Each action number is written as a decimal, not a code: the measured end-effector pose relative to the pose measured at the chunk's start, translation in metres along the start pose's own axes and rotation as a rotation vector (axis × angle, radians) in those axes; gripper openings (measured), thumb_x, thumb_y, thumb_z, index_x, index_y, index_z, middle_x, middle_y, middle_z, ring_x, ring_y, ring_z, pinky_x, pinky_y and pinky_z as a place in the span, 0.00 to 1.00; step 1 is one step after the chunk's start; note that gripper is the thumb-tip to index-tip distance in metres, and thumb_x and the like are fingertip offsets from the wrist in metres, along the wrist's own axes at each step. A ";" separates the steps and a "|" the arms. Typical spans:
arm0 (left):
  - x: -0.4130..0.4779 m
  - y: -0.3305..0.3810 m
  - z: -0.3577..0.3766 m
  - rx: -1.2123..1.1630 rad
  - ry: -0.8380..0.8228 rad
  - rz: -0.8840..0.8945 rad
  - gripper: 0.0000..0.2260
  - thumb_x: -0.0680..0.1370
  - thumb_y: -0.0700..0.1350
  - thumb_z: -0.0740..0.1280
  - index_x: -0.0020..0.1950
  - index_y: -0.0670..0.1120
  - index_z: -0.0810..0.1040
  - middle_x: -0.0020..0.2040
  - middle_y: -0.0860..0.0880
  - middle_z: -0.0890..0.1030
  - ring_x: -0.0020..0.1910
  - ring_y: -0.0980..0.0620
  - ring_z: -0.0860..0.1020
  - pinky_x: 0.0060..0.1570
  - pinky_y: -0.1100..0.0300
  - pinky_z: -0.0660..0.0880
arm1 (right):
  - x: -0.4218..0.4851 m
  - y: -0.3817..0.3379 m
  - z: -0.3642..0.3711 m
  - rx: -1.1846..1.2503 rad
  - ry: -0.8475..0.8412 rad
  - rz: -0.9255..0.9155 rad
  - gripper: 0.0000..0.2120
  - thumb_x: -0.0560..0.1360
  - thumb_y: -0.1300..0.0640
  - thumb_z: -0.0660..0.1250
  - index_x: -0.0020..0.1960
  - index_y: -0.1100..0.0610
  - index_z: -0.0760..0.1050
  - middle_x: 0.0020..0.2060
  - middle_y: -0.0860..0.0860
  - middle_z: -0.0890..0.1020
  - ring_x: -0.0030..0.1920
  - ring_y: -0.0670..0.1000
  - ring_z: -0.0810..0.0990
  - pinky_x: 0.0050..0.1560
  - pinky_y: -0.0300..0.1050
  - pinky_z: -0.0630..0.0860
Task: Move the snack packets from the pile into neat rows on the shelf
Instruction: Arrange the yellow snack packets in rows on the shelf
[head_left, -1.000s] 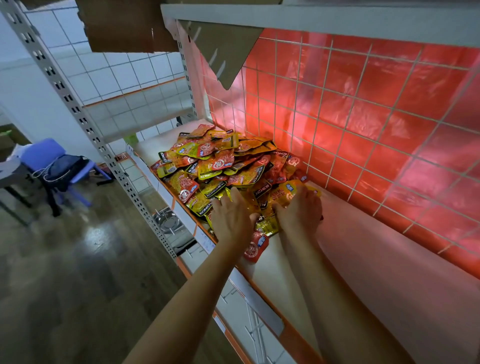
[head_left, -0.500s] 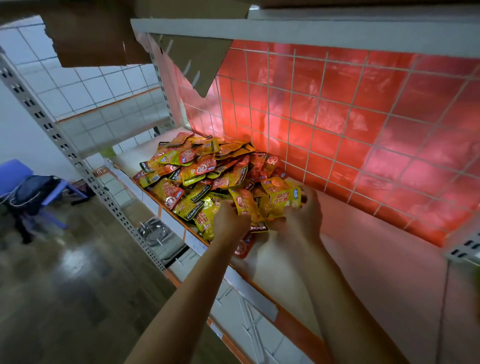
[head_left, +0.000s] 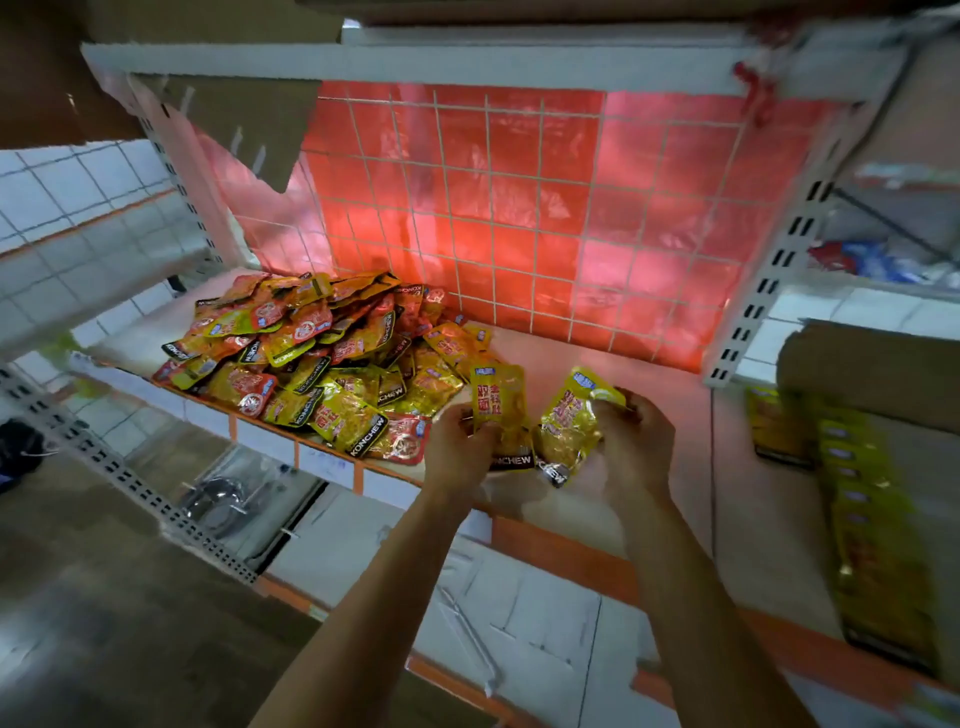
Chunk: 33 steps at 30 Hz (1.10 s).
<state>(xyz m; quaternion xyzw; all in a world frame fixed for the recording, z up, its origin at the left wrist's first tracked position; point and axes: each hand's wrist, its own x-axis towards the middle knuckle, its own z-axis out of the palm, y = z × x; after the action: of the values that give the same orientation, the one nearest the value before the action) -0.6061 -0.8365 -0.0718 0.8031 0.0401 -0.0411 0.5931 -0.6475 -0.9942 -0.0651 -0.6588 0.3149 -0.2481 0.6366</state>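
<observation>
A pile of yellow and red snack packets (head_left: 311, 358) lies on the left part of the white shelf (head_left: 613, 364). My left hand (head_left: 460, 449) grips a yellow packet (head_left: 498, 400) held upright just right of the pile. A second yellow packet (head_left: 569, 426) is gripped by my right hand (head_left: 636, 441), close beside the first. Both hands hover above the shelf's front edge. On the shelf section to the right, a row of yellow packets (head_left: 872, 514) lies overlapped, blurred.
A red-backed wire grid (head_left: 519, 208) closes the shelf's back. A perforated white upright (head_left: 769, 280) divides the two sections. A brown cardboard box (head_left: 883, 369) sits at the right behind the row. Lower shelves (head_left: 519, 597) and a wooden floor (head_left: 104, 623) lie below.
Both hands lifted out of the pile, each with a yellow packet, and moved right. The view swung right, bringing the neighbouring section's row into sight.
</observation>
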 end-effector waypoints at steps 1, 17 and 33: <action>-0.007 0.000 0.006 -0.025 -0.036 -0.011 0.11 0.67 0.47 0.69 0.48 0.48 0.81 0.44 0.47 0.85 0.46 0.44 0.82 0.51 0.45 0.78 | -0.003 0.003 -0.011 0.041 0.058 0.003 0.11 0.59 0.46 0.70 0.41 0.47 0.80 0.36 0.47 0.82 0.38 0.51 0.79 0.47 0.56 0.79; -0.056 0.028 0.115 0.025 -0.399 0.003 0.06 0.67 0.45 0.75 0.38 0.55 0.80 0.39 0.54 0.83 0.45 0.48 0.82 0.50 0.47 0.80 | -0.013 0.001 -0.150 0.055 0.509 0.006 0.09 0.77 0.57 0.65 0.54 0.60 0.79 0.41 0.53 0.79 0.43 0.52 0.76 0.44 0.44 0.70; -0.058 0.066 0.242 0.157 -0.413 -0.010 0.03 0.70 0.46 0.75 0.37 0.51 0.82 0.44 0.42 0.85 0.47 0.39 0.82 0.47 0.52 0.78 | 0.061 -0.009 -0.261 0.034 0.539 0.058 0.07 0.68 0.53 0.65 0.42 0.53 0.80 0.32 0.49 0.78 0.35 0.53 0.76 0.39 0.54 0.76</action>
<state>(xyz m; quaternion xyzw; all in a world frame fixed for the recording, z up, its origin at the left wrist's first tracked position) -0.6603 -1.0883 -0.0732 0.8212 -0.0815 -0.2106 0.5241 -0.7951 -1.2168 -0.0436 -0.5489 0.4876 -0.4013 0.5476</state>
